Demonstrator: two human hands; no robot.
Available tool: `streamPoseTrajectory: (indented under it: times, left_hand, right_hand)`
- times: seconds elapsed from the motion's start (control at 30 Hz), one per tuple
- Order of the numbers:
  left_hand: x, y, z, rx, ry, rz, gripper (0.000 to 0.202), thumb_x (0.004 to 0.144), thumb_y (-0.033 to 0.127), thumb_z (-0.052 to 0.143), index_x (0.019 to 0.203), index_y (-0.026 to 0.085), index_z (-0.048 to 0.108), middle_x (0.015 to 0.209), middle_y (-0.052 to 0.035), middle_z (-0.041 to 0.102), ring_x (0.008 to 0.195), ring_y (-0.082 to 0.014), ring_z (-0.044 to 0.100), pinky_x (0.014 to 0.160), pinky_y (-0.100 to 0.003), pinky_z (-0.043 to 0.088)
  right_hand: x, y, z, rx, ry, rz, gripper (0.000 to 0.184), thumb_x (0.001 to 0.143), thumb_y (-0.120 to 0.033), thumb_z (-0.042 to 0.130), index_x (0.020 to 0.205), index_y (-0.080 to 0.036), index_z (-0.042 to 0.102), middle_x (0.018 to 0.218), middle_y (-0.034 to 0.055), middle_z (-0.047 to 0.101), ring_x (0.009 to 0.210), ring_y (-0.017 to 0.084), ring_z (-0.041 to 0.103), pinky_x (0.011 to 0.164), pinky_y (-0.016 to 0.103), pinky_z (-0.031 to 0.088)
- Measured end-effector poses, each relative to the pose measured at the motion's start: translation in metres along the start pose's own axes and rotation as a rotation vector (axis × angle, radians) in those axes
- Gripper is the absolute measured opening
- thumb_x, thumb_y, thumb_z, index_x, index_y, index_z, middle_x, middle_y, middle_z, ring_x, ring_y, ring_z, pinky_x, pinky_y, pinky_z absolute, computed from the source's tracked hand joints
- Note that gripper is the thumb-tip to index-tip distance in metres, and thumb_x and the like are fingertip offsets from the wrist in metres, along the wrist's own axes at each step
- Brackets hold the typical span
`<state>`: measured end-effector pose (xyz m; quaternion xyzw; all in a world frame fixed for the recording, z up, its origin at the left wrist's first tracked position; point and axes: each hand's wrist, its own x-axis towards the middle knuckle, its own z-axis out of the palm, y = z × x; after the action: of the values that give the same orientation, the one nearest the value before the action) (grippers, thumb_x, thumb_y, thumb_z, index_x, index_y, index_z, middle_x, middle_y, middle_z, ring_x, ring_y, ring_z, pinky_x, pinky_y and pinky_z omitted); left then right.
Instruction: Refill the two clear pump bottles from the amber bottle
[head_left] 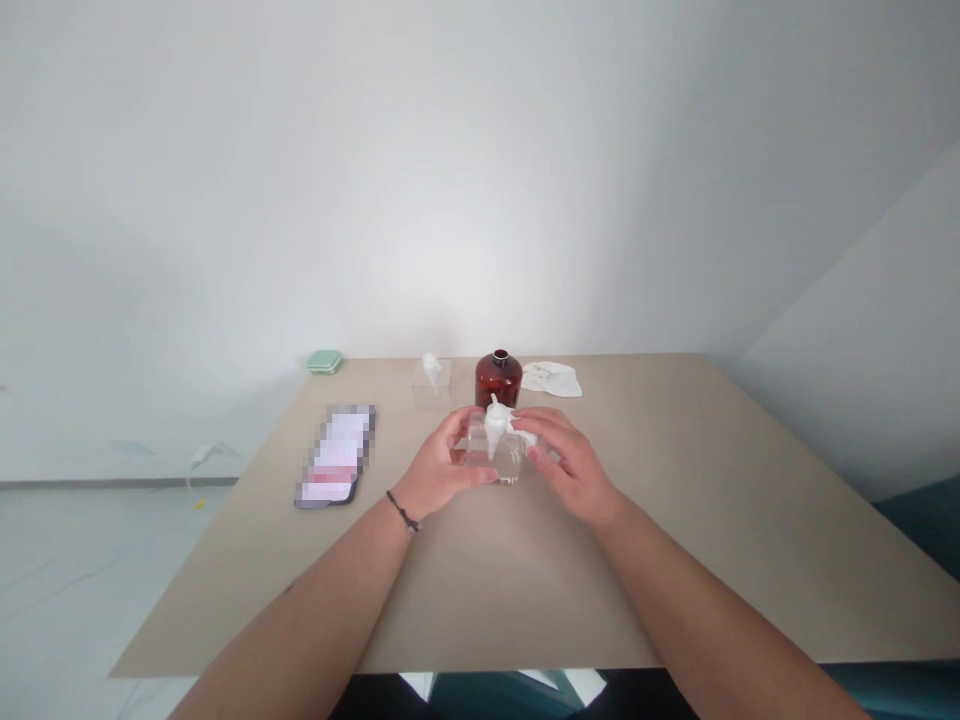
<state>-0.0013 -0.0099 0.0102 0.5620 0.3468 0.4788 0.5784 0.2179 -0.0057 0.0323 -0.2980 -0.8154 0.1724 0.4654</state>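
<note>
The left grip (444, 470) is wrapped around a clear, boxy, see-through container (511, 463), with the thumb along its near side and the fingers reaching round behind. The right grip (571, 467) closes on a thin, soft-looking white strip (523, 437), pinched between thumb and fingers at the container's right side. Over the container sits a white, pointed top piece (496, 420); from where I stand I can't tell whether it is a pump head or folded tissue, nor whether it joins the strip.

The step in hand looks to me like close two-handed handling of the container, the left bracing and the right working at its top and side. As I judge it, the next move calls for a steady left hold and light, careful right fingers, so the container doesn't tip.

Just behind, a round-shouldered amber bottle (498, 378) stands upright with its neck uncovered, its foot hidden. To its right a crumpled white sheet (551, 379) lies flat on the beige counter (525, 590); to its left stands another clear box with white inside (420, 395). Further left are a dark-edged phone (341, 455), its lit screen blurred, and a small mint-green case (325, 361) near the wall.
</note>
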Motion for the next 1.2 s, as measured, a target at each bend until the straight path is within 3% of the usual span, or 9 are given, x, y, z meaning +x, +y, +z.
streamPoseTrajectory:
  times: [0.1,0.2,0.47,0.63,0.73,0.8,0.9,1.1,1.2]
  left_hand:
    - [-0.001,0.003,-0.001,-0.169,-0.049,-0.053,0.081,0.064,0.026,0.091,0.136,0.026,0.053,0.129,-0.0075,0.062,0.101,-0.0221,0.064,0.08,-0.032,0.055]
    - [-0.003,0.005,-0.001,-0.3,-0.082,-0.057,0.083,0.063,0.027,0.092,0.137,0.028,0.054,0.132,-0.0072,0.061,0.102,-0.022,0.064,0.082,-0.031,0.053]
    - [-0.012,0.006,0.013,-0.552,-0.254,-0.176,0.117,0.051,0.032,0.098,0.151,0.038,0.037,0.131,-0.0067,0.062,0.097,-0.0239,0.069,0.079,-0.033,0.054]
    - [-0.013,0.006,0.019,-0.56,-0.195,-0.158,0.118,0.048,0.034,0.099,0.15,0.037,0.04,0.141,-0.0097,0.057,0.11,-0.0298,0.067,0.087,-0.039,0.056]
    - [-0.011,0.007,0.02,-0.563,-0.124,-0.125,0.119,0.053,0.029,0.097,0.152,0.039,0.031,0.134,-0.0077,0.062,0.102,-0.0249,0.069,0.081,-0.034,0.056]
    - [-0.01,0.007,0.021,-0.558,-0.061,-0.091,0.119,0.057,0.027,0.095,0.153,0.038,0.026,0.126,-0.0056,0.066,0.097,-0.0213,0.069,0.08,-0.032,0.054]
    - [-0.007,0.008,0.019,-0.488,0.018,-0.048,0.119,0.059,0.026,0.094,0.154,0.035,0.023,0.119,-0.0042,0.067,0.096,-0.02,0.068,0.084,-0.033,0.053]
    - [-0.006,0.005,0.015,-0.212,0.078,0.037,0.113,0.059,0.028,0.093,0.151,0.034,0.027,0.111,-0.0018,0.063,0.091,-0.0185,0.065,0.081,-0.032,0.051]
    - [-0.007,0.002,0.019,-0.064,0.189,0.099,0.104,0.06,0.029,0.093,0.147,0.029,0.036,0.108,-0.002,0.06,0.098,-0.0202,0.062,0.088,-0.034,0.049]
  right_hand:
    - [0.0,0.002,-0.005,0.06,-0.022,-0.035,0.031,0.103,-0.038,0.045,0.125,-0.029,0.065,0.124,0.0096,0.071,0.117,0.026,0.064,0.102,0.047,0.048]
    - [-0.001,0.003,-0.004,0.16,-0.025,-0.008,0.036,0.104,-0.042,0.041,0.127,-0.029,0.065,0.128,0.0101,0.069,0.12,0.026,0.062,0.103,0.047,0.047]
    - [-0.006,-0.017,0.008,0.504,-0.076,0.217,0.063,0.097,-0.07,0.036,0.127,-0.025,0.068,0.134,0.0113,0.065,0.127,0.032,0.059,0.112,0.05,0.042]
    - [-0.006,-0.023,0.024,0.847,0.0,0.509,0.069,0.089,-0.078,0.043,0.119,-0.024,0.071,0.133,0.0105,0.067,0.126,0.034,0.06,0.109,0.051,0.045]
    - [-0.007,-0.013,0.036,0.946,0.091,0.694,0.068,0.085,-0.081,0.049,0.119,-0.026,0.069,0.125,0.0087,0.072,0.118,0.034,0.066,0.105,0.054,0.048]
    - [-0.007,-0.004,0.041,0.953,0.145,0.726,0.066,0.085,-0.08,0.05,0.121,-0.028,0.068,0.123,0.0071,0.073,0.117,0.032,0.067,0.106,0.053,0.048]
    - [-0.01,0.004,0.04,0.826,0.163,0.623,0.06,0.09,-0.074,0.047,0.125,-0.029,0.066,0.132,0.0067,0.069,0.125,0.03,0.062,0.109,0.051,0.046]
    - [-0.005,-0.006,0.014,0.197,0.024,0.176,0.044,0.102,-0.051,0.041,0.133,-0.027,0.061,0.139,0.0104,0.063,0.13,0.029,0.057,0.113,0.051,0.041]
    - [0.001,-0.017,0.006,-0.019,-0.087,0.129,0.039,0.103,-0.041,0.041,0.135,-0.026,0.06,0.138,0.0117,0.064,0.129,0.03,0.057,0.109,0.052,0.045]
